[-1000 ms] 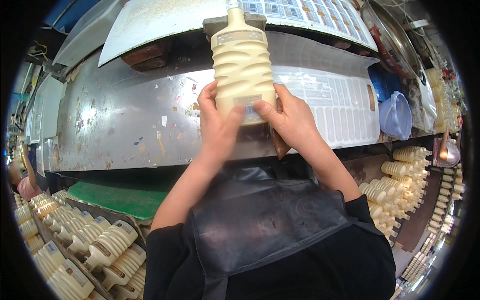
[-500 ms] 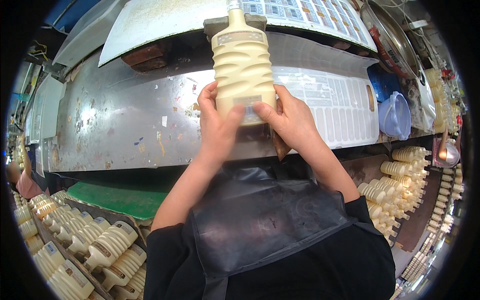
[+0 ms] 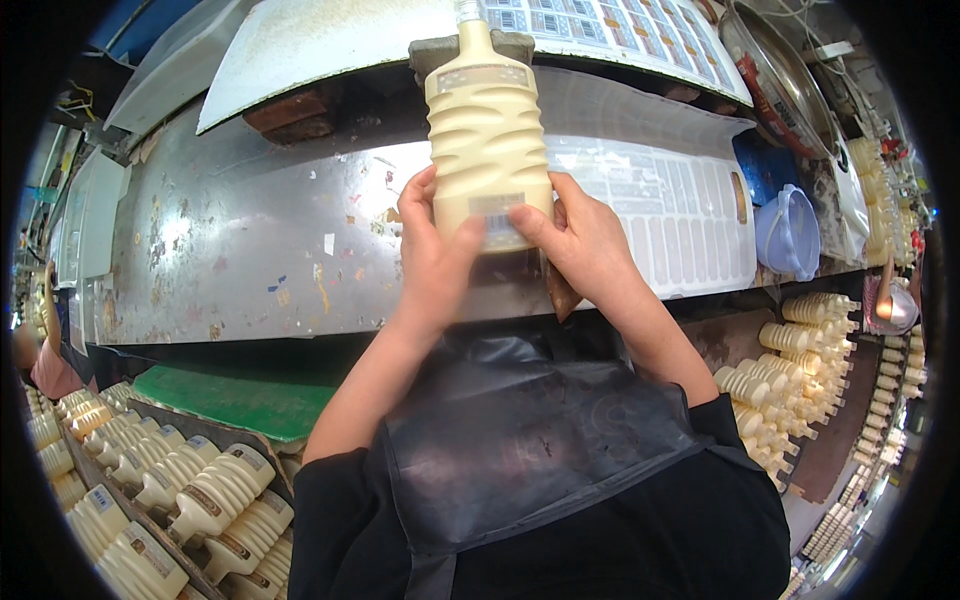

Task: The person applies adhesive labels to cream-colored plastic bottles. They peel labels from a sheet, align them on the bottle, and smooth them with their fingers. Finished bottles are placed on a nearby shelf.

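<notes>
A cream-coloured bottle point(image 3: 487, 130) with wavy ridges lies in front of me, its neck pointing away. The neck end rests on a grey block point(image 3: 430, 50) and its base end lies above a dark support. My left hand point(image 3: 437, 250) grips the bottle's left side near the base, fingers around the edge, its thumb blurred beside a small printed label point(image 3: 497, 206). From the other side my right hand point(image 3: 585, 232) is closed on the base end, its thumb pressed on that label. The fingertips under the bottle are hidden.
A metal worktable point(image 3: 250, 240) carries paint specks and scraps. Beyond it, a white board point(image 3: 340, 50) holds printed label sheets point(image 3: 620, 30). A translucent sheet point(image 3: 670, 215) and lilac bucket point(image 3: 789, 232) are on the right. Bottles point(image 3: 215, 490) fill racks at both sides; another person's arm point(image 3: 50, 310) shows far left.
My left thumb has shifted slightly down and left beside the label. Both hands keep hold of the bottle, which stays in place.
</notes>
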Demonstrator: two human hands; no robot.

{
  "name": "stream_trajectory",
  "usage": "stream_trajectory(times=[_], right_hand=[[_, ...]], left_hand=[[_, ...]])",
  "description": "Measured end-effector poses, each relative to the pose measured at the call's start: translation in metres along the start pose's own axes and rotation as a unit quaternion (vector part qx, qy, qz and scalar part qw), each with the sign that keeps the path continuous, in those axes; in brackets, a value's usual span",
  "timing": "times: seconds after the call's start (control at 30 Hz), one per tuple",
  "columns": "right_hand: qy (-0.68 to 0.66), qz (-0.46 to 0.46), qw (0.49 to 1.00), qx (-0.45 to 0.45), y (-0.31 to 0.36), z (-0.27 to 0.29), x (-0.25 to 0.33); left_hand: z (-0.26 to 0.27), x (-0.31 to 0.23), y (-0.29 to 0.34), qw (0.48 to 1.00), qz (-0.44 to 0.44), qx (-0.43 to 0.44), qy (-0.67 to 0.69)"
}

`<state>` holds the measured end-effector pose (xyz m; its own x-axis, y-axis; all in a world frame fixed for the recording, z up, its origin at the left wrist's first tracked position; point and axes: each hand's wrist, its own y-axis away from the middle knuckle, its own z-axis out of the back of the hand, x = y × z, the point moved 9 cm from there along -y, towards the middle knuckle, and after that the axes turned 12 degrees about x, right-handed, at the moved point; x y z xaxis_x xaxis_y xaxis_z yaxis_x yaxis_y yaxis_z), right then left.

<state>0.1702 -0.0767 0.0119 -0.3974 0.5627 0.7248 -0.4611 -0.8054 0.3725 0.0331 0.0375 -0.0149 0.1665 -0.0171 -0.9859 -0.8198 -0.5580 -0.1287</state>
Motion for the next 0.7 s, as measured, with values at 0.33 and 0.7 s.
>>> stream_trajectory(times=[0.33,0.7], right_hand=[[-0.188,0.075,0.979,-0.013,0.003,-0.001,-0.022],[-0.280,0.098,0.955,-0.015,-0.003,-0.010,-0.027]], left_hand=[[0.006,-0.003,0.016,0.971,-0.056,0.043,-0.230],[0.004,-0.042,0.016,0.897,-0.148,-0.062,-0.413]])
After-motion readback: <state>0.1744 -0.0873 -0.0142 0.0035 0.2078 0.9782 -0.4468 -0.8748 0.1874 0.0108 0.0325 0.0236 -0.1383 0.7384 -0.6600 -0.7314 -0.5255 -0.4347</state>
